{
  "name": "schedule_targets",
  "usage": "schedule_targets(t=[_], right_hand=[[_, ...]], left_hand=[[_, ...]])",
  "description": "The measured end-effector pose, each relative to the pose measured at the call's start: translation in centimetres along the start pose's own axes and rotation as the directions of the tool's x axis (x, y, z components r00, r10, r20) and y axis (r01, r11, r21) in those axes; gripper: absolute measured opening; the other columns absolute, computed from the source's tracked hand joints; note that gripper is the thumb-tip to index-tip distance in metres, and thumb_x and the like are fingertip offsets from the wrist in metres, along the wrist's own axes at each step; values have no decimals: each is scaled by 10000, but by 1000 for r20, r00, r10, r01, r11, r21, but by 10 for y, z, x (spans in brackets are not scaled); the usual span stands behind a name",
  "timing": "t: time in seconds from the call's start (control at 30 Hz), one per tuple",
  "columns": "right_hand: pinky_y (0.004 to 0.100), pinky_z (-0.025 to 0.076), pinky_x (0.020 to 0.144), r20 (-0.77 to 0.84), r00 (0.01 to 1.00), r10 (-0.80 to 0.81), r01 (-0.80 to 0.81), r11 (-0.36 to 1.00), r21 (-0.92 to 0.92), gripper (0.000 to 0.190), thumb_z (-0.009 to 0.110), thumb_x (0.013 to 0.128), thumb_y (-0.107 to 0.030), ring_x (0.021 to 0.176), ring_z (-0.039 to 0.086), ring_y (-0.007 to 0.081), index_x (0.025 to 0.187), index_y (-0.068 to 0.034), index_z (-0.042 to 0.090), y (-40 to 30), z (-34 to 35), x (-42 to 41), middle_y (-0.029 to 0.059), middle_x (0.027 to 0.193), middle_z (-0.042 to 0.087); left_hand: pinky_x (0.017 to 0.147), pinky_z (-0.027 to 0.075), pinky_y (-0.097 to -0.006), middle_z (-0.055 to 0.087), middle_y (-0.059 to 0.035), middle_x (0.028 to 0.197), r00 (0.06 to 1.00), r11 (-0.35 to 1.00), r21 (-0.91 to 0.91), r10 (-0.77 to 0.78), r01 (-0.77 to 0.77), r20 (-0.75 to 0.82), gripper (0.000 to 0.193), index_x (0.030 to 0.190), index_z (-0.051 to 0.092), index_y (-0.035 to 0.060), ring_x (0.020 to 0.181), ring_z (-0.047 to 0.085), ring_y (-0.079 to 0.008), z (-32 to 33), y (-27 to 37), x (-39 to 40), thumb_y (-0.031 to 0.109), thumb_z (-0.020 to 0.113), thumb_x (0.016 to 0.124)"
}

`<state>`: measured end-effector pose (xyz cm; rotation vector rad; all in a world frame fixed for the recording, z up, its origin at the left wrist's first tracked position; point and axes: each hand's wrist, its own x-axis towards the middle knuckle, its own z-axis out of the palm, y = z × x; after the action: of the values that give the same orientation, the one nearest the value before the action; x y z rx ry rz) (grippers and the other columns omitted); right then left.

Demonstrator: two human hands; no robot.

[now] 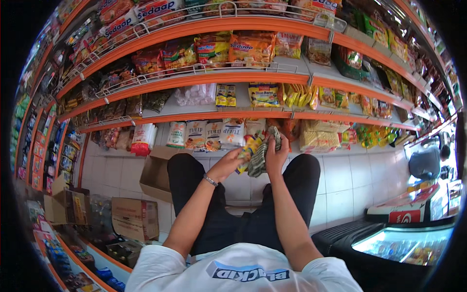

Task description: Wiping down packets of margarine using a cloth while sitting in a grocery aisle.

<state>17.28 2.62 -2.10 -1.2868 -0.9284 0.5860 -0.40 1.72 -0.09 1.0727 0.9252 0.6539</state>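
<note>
My left hand [227, 165] grips a yellow and blue packet [251, 147], its lower corner poking out below my fingers. A striped green and white cloth [258, 160] hangs from my right hand [276, 152], bunched at the top between thumb and fingers. Cloth and packet are side by side above the gap between my knees; whether they touch, I cannot tell. Behind them on the bottom shelf stand white flour bags [232, 135]. One shelf up are small yellow and blue packets [225, 95] and a larger Blue Band pack [264, 95].
An open cardboard box [155, 175] rests on the tiled floor [337, 193] by my left knee. Another carton [135, 218] and an open-flapped box [60, 208] lie behind it. A glass-topped freezer [401, 241] stands right. Orange shelf edges [204, 76] cross ahead. A person [427, 160] is far right.
</note>
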Motion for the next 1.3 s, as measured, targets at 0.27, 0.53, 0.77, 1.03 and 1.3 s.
schedule_targets(t=[0.27, 0.53, 0.77, 1.03, 1.3], right_hand=[[417, 429, 873, 280, 880, -383, 471, 778, -416, 292, 613, 815, -7, 1025, 516, 366, 1107, -9, 608, -17, 5, -36, 191, 1082, 523], [396, 505, 758, 111, 774, 623, -542, 563, 624, 181, 554, 964, -237, 870, 621, 232, 1051, -78, 553, 26, -17, 0, 59, 948, 614], [406, 526, 801, 307, 708, 636, -594, 300, 747, 224, 499, 976, -268, 911, 639, 238, 1060, -71, 564, 32, -18, -1, 85, 1012, 643], [412, 545, 717, 167, 703, 692, -460, 263, 848, 206, 523, 957, -249, 840, 657, 249, 1052, -74, 577, 35, -35, 15, 84, 952, 648], [358, 534, 668, 257, 732, 631, -675, 622, 397, 203, 514, 849, -44, 772, 651, 218, 1034, -19, 593, 39, -27, 10, 89, 902, 639]], left_hand=[[952, 409, -251, 548, -66, 1303, 997, 968, 242, 67, -58, -31, 509, 1436, 364, -10, 1127, 525, -106, 10, -16, 6, 105, 510, 962], [921, 463, -262, 585, -63, 1218, 998, 986, -165, -23, 33, 57, 513, 1419, 374, 17, 1084, 576, -119, 20, -4, 6, 39, 543, 935], [908, 497, -293, 587, -76, 1222, 999, 893, -450, -30, 18, -20, 503, 1385, 408, 23, 1081, 600, -149, 12, -11, 14, 6, 560, 906], [888, 521, -312, 610, -106, 1193, 964, 842, -539, -154, 13, -216, 518, 1380, 415, 33, 1059, 618, -177, 10, -11, 20, 17, 596, 895], [881, 522, -298, 618, -73, 1154, 983, 852, -510, 32, -120, -178, 394, 1264, 496, 28, 1052, 615, -159, 17, -10, 23, 52, 643, 899]])
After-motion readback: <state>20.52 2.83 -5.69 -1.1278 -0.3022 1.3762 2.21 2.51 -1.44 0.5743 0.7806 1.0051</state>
